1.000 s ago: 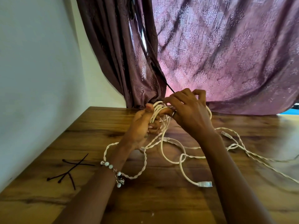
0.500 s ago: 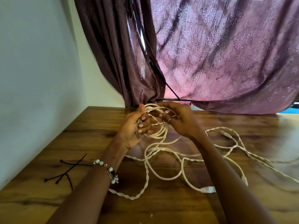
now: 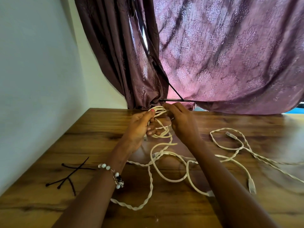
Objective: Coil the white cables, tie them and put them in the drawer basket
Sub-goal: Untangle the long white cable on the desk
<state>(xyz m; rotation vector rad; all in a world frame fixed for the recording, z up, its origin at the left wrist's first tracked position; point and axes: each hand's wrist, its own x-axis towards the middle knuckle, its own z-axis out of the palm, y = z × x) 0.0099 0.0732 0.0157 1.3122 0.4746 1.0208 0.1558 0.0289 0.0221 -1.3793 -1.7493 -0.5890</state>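
Head view shows a purple curtain (image 3: 230,55) hanging over a wooden table (image 3: 82,137). White cables (image 3: 171,176) lie loose on it, partly wound into loops. Left hand (image 3: 139,127) grips the loops. Right hand (image 3: 182,122) pinches them too. Black ties (image 3: 70,176) lie nearby.

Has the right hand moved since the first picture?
Yes. The right hand has dropped toward the table, clear of the curtain hem it overlapped earlier.

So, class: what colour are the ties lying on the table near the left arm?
Black ties, seen best in the head view, on the wooden table.
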